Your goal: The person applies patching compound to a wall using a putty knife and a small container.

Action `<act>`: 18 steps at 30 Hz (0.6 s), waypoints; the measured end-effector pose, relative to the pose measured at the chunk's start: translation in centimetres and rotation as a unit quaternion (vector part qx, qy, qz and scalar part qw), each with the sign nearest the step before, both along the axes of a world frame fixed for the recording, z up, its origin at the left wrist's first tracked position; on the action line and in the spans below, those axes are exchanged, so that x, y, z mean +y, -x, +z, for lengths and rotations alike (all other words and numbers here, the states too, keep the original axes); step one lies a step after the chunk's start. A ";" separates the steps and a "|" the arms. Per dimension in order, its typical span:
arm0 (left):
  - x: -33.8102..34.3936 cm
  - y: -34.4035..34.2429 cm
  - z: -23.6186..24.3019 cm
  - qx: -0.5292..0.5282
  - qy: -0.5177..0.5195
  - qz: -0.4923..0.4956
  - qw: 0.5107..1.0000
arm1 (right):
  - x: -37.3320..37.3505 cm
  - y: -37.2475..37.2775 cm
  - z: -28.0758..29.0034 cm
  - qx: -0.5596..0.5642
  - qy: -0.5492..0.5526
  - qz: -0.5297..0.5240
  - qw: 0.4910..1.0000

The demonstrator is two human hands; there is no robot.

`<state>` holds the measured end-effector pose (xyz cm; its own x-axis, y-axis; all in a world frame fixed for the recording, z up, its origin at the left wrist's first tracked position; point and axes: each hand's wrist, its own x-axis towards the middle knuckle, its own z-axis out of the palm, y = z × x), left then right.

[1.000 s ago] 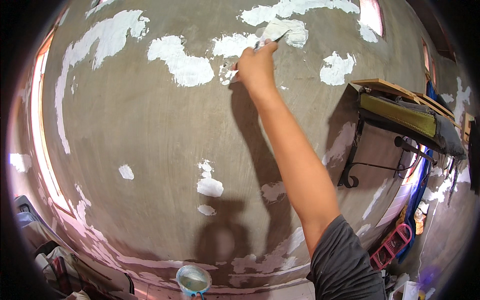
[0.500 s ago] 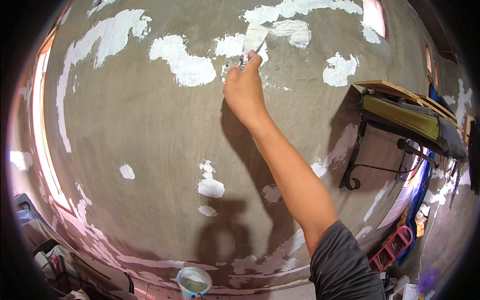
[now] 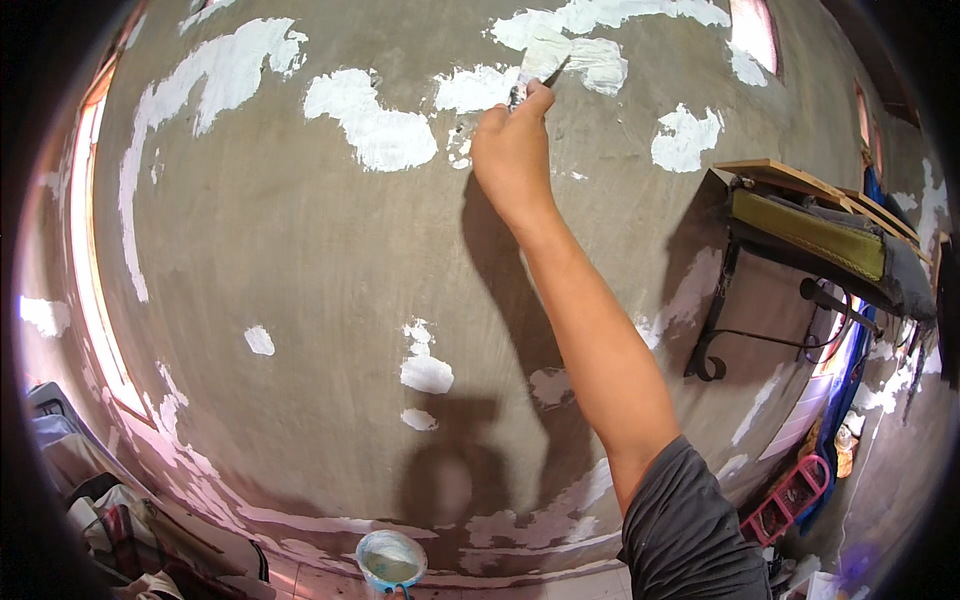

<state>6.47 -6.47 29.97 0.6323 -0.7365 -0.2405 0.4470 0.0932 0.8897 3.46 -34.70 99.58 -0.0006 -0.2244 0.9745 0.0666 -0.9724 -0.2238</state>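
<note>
The right hand (image 3: 515,152) is curled around a putty knife (image 3: 543,56) near the wall's (image 3: 330,250) upper edge, while the left hand (image 3: 401,594), its grip unclear, meets a blue bowl (image 3: 388,582) by the lower edge.

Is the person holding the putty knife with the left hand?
No, the right hand grips the putty knife, high up at the white-patched grey wall.
</note>
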 end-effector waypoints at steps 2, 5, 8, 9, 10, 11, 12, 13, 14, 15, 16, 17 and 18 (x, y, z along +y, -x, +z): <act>-0.3 0.1 0.1 -0.005 0.006 -0.014 1.000 | -2.4 -0.2 -0.2 -0.005 0.010 -0.042 0.999; 0.7 0.5 2.6 -0.015 0.009 -0.037 0.999 | -1.7 -0.7 -2.1 0.044 -0.003 -0.042 0.998; 1.0 0.3 1.4 -0.017 0.008 -0.033 0.999 | -1.4 -0.1 -2.4 0.052 0.014 -0.060 0.997; 0.6 0.3 1.2 -0.022 -0.001 -0.028 0.999 | -1.9 0.7 -2.1 0.043 0.026 -0.078 0.996; 0.4 0.3 1.1 -0.027 -0.009 -0.023 0.999 | -2.7 1.3 -1.6 0.039 0.038 -0.105 0.993; 0.4 0.2 1.0 -0.024 -0.012 -0.029 0.999 | -3.3 2.0 -1.6 0.055 0.029 -0.113 0.992; 0.5 0.3 1.7 -0.019 -0.014 -0.030 0.999 | -3.3 2.1 -1.7 0.074 0.020 -0.116 0.990; 0.5 0.4 2.0 -0.015 -0.017 -0.032 0.999 | -3.4 2.3 -1.9 0.092 0.011 -0.120 0.988; 0.5 0.4 2.0 -0.015 -0.016 -0.028 0.999 | -3.4 2.7 -2.5 0.105 0.013 -0.107 0.989; 0.5 0.4 1.8 -0.015 -0.015 -0.023 1.000 | -2.7 3.1 -3.2 0.118 0.016 -0.092 0.989; 0.5 0.3 1.7 -0.015 -0.013 -0.018 1.000 | -2.1 3.6 -3.7 0.131 0.019 -0.077 0.988; 0.3 0.3 1.4 -0.017 -0.019 -0.012 1.000 | -1.4 4.3 -3.5 0.125 0.030 -0.088 0.988; 0.1 0.2 1.0 -0.017 -0.025 -0.004 1.000 | -0.7 5.3 -3.1 0.119 0.041 -0.098 0.987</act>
<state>6.24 -6.34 30.93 0.6344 -0.7300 -0.2544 0.4163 0.0453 0.9081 -1.84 -35.37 96.51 0.1953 -0.1627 0.9672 -0.1702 -0.9768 -0.1299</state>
